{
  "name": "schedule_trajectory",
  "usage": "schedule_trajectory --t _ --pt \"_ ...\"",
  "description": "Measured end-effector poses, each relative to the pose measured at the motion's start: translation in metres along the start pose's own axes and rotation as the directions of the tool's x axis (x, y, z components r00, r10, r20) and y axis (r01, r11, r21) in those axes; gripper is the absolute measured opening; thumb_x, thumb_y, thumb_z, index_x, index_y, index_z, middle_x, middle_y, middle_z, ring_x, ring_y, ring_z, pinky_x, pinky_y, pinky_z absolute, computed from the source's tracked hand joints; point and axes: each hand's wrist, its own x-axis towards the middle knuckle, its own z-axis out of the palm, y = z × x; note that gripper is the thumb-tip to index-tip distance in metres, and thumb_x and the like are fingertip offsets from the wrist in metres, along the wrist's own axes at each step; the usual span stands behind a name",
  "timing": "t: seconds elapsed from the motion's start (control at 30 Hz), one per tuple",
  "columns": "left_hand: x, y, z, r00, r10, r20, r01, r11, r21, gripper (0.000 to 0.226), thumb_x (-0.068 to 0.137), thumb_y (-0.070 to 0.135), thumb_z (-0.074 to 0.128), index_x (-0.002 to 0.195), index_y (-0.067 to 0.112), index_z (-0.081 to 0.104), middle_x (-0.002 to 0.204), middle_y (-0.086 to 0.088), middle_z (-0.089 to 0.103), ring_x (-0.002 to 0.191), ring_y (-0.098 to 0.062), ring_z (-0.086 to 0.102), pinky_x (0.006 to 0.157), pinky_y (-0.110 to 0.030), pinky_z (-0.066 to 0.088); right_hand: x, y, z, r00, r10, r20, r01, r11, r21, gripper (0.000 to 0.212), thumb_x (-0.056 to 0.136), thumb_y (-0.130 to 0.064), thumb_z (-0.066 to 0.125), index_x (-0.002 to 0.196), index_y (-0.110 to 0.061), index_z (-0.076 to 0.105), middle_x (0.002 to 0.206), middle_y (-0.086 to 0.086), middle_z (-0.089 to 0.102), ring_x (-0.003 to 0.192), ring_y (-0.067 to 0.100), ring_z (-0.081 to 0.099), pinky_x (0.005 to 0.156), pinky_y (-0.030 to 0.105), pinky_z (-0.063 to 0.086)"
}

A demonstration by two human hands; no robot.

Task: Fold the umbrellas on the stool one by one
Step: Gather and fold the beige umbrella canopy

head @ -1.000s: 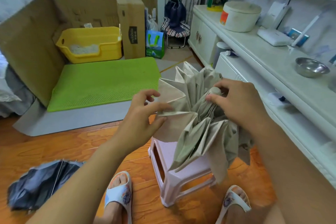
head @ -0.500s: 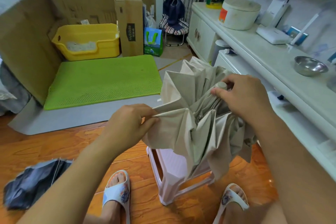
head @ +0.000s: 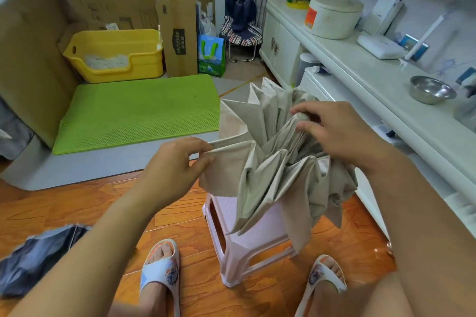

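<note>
Head view: pleating the beige umbrella over the stool.

My left hand (head: pixel 177 165) pinches one canopy edge of the umbrella (head: pixel 278 170) and draws it left; my right hand (head: pixel 337 131) curls round the gathered top near its tip. The umbrella stands roughly upright over the stool (head: pixel 247 244), its long axis running up toward my right hand, loose panels fanning left. I judge the left hand is nearer the next flap. A dark umbrella (head: pixel 33 260) lies on the floor.

stool (head: pixel 247 252) top hidden under beige umbrella (head: pixel 278 175), dark umbrella (head: pixel 33 262) blurred and cut off at left edge
</note>
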Motion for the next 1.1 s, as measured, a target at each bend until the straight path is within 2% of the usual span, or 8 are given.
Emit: schedule_trajectory --t 0.13,0.23,0.37,0.47,0.6,0.73,0.87,1.1 --pt "0.006 -0.001 -0.007 0.977 -0.134 -0.166 0.115 0.986 -0.119 0.013 0.096 0.014 0.067 0.09 0.025 0.073 0.092 0.007 0.073 0.091 -0.018 0.066 0.081 -0.031 0.048 0.0 -0.002 -0.005 0.999 -0.014 -0.044 0.013 1.0 -0.011 0.028 0.091 -0.023 0.074 0.119 -0.021 0.073 0.098 -0.003 0.073 0.096 0.016 0.064 0.088 0.031 0.047" --pt "0.01 -0.007 -0.009 0.967 -0.242 -0.082 0.21 0.935 -0.286 0.028 0.096 0.012 0.067 0.098 0.039 0.071 0.104 0.01 0.071 0.103 -0.012 0.066 0.093 -0.033 0.052 0.003 -0.001 -0.003 1.0 0.005 -0.007 -0.005 0.999 -0.036 0.022 0.09 -0.027 0.075 0.111 -0.023 0.075 0.088 -0.008 0.068 0.09 0.016 0.064 0.085 0.034 0.049" --pt "0.005 0.009 -0.014 0.962 -0.179 -0.205 0.081 0.908 -0.411 0.04 0.091 0.011 0.062 0.111 0.045 0.067 0.116 0.005 0.062 0.107 -0.002 0.059 0.097 -0.029 0.051 0.005 -0.002 0.003 0.999 0.008 -0.044 -0.009 0.999 -0.036 0.019 0.091 -0.03 0.074 0.108 -0.023 0.075 0.091 -0.005 0.072 0.09 0.019 0.064 0.083 0.037 0.05" --pt "-0.002 0.029 -0.011 0.986 0.02 -0.168 -0.068 0.956 -0.285 0.032 0.09 0.018 0.061 0.111 0.041 0.067 0.106 0.003 0.057 0.098 -0.005 0.056 0.087 -0.02 0.046 0.004 -0.002 0.003 0.997 0.026 -0.069 -0.03 0.998 -0.061 0.026 0.09 -0.032 0.074 0.115 -0.023 0.075 0.099 0.0 0.075 0.097 0.022 0.064 0.086 0.036 0.049" --pt "-0.01 0.04 0.009 0.976 0.214 0.025 -0.213 0.975 -0.062 0.044 0.089 0.016 0.06 0.131 0.029 0.065 0.117 0.001 0.046 0.108 -0.017 0.049 0.096 -0.025 0.04 0.001 -0.003 0.004 0.996 0.024 -0.085 -0.029 0.998 -0.056 0.028 0.091 -0.032 0.074 0.117 -0.024 0.074 0.103 0.0 0.075 0.095 0.018 0.063 0.084 0.031 0.046" --pt "-0.006 0.038 0.017 0.981 0.179 -0.07 -0.181 0.983 -0.032 0.035 0.089 0.006 0.063 0.12 0.019 0.069 0.121 0.0 0.052 0.11 -0.021 0.052 0.095 -0.039 0.045 -0.004 -0.003 0.003 0.996 0.023 -0.086 -0.026 0.999 -0.044 0.022 0.091 -0.028 0.074 0.113 -0.023 0.075 0.089 -0.007 0.066 0.091 0.017 0.061 0.081 0.031 0.044" --pt "0.003 0.048 0.012 0.897 0.402 -0.182 -0.407 0.913 0.015 0.027 0.091 -0.006 0.065 0.114 0.006 0.069 0.115 -0.002 0.069 0.106 -0.025 0.061 0.092 -0.04 0.046 -0.008 -0.003 0.001 0.996 0.026 -0.082 -0.029 0.998 -0.047 0.023 0.09 -0.03 0.074 0.113 -0.025 0.075 0.099 -0.002 0.072 0.096 0.02 0.061 0.087 0.036 0.047" --pt "0.015 0.044 0.009 0.921 0.39 0.013 -0.382 0.896 0.224 0.032 0.094 0.038 0.062 0.124 0.028 0.068 0.115 0.014 0.066 0.108 -0.025 0.052 0.086 -0.044 0.037 -0.012 -0.009 0.003 0.997 -0.012 -0.078 0.007 0.998 -0.064 0.027 0.091 -0.033 0.073 0.118 -0.027 0.073 0.093 -0.003 0.064 0.101 0.019 0.058 0.086 0.034 0.043"
